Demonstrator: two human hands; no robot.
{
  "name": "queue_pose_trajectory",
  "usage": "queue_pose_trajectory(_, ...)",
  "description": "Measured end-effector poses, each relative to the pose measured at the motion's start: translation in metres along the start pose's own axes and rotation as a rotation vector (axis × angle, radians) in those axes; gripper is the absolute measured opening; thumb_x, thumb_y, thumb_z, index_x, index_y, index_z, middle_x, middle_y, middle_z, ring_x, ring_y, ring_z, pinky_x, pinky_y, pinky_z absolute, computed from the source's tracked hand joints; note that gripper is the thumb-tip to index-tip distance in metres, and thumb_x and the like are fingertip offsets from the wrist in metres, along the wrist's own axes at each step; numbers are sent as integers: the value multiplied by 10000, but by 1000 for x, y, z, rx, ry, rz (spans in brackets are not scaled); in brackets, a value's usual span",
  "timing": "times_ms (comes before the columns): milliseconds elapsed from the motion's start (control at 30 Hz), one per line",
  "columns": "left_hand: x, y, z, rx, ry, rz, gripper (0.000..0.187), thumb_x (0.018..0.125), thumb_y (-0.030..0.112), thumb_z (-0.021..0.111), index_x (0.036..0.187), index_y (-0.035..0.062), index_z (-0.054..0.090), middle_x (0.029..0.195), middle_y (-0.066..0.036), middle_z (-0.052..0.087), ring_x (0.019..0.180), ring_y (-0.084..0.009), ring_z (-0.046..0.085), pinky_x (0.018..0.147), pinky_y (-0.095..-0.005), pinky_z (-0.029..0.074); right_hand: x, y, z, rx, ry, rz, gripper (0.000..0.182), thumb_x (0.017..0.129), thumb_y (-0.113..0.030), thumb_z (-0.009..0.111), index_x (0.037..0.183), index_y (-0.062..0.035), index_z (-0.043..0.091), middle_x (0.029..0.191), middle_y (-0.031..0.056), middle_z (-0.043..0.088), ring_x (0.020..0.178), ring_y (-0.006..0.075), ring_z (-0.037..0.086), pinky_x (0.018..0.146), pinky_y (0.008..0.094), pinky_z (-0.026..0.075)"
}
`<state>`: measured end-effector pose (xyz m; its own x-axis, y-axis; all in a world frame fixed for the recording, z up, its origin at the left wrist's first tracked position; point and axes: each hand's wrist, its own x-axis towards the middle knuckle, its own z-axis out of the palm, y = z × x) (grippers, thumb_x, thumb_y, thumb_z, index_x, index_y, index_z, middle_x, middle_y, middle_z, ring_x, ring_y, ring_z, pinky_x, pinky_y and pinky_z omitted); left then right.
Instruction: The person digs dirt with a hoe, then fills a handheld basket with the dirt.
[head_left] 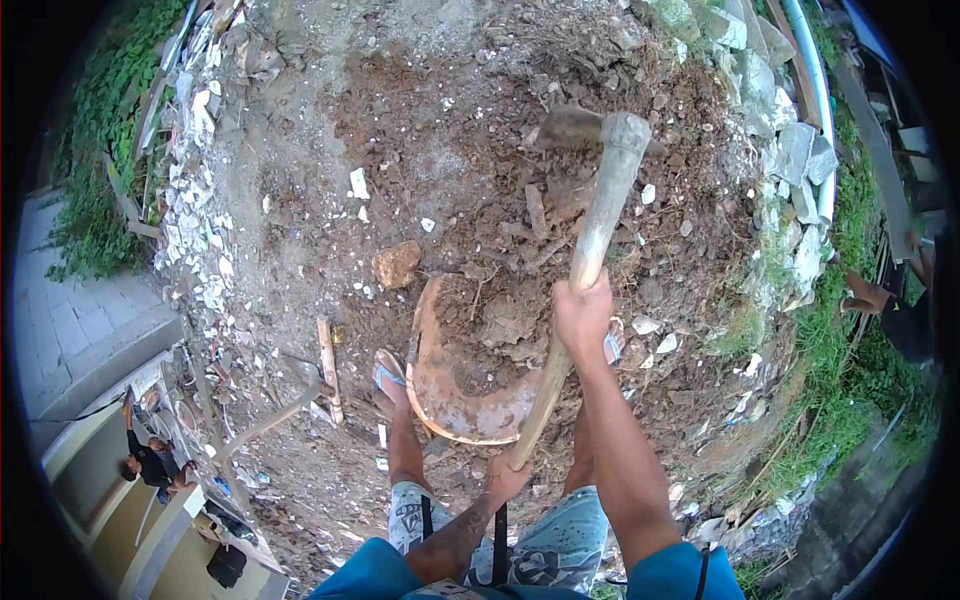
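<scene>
A hoe (pixel 603 210) with a long wooden handle slants across the middle of the view. Its metal blade (pixel 570 128) lies at the loose brown soil, with the handle's thick end above it. My right hand (pixel 585 308) wraps round the middle of the handle. Near the lower end, my left hand (pixel 508 474) is closed on the same handle. Between my sandalled feet sits a shallow, worn pan (pixel 465 405), its far part heaped with soil and clods. The handle passes over the pan's right edge.
A brownish stone (pixel 397 265) lies beyond the pan. To the left are a short wooden piece (pixel 329 370) and a long pole (pixel 270 420). White rubble (pixel 205 240) lines the left, broken slabs (pixel 800 165) and a pipe (pixel 812 90) the right. A person (pixel 155 462) is at lower left.
</scene>
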<state>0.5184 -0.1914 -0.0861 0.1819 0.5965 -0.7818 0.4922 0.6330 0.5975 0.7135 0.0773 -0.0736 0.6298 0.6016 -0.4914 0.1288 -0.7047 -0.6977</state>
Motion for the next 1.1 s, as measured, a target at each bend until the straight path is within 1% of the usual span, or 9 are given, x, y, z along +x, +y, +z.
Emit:
queue_pose_trajectory(167,-77,-54,-38,372,-100,-33,239,757,188,663,986,118,660,778,-134,670,763,-336,667,693,-422,529,-91,58,-16,238,-5,28,363,748,-12,574,1100,52,510,822,118,618,683,194,618,629,312,503)
queue_pose_trajectory(233,-57,-30,-38,297,-121,41,191,738,198,697,905,115,656,755,-124,665,738,-326,669,666,-414,528,-88,9,-51,397,10,109,340,755,10,557,1086,56,495,788,98,594,581,157,586,524,283,485)
queue_pose_trajectory(367,102,115,-4,134,95,650,185,690,182,743,776,92,606,659,-113,628,624,-334,634,562,-411,492,-2,-152,-128,336,173,-325,234,807,-56,544,986,40,428,651,67,525,455,116,498,405,244,407)
queue_pose_trajectory(467,198,236,-28,89,87,730,211,698,232,732,767,91,592,655,-132,624,628,-336,643,548,-407,494,77,-230,-154,220,326,-746,194,846,-158,596,781,7,518,606,34,517,512,107,505,476,249,415)
queue_pose_trajectory(500,214,247,-34,87,118,767,204,705,233,727,779,91,601,671,-137,633,638,-340,647,556,-412,498,90,-219,-138,179,320,-644,185,837,-147,592,824,25,527,628,55,542,523,118,522,487,263,431)
queue_pose_trajectory(600,167,145,-40,162,110,411,196,728,220,716,862,91,655,727,-152,660,679,-341,663,596,-426,509,101,-159,-52,86,303,-312,244,813,-116,578,955,81,554,695,119,617,555,151,573,521,304,478)
queue_pose_trajectory(700,85,-12,-17,-72,112,30,284,756,207,700,999,62,683,778,-197,669,762,-336,679,673,-421,517,109,28,76,-313,150,34,501,744,-251,655,1104,78,542,1015,303,640,1013,409,627,901,437,489)
queue_pose_trajectory(1067,75,17,-45,88,21,-25,282,749,146,644,991,0,648,784,-187,671,780,-312,681,684,-379,512,108,23,75,-278,60,59,492,730,-297,690,1010,99,606,962,292,659,966,391,651,860,426,516)
queue_pose_trajectory(1100,65,21,-45,103,60,24,288,741,242,686,956,52,660,773,-196,664,767,-386,647,687,-453,510,96,21,69,-297,123,-11,462,734,-273,679,996,100,600,903,274,668,898,364,674,816,414,523)
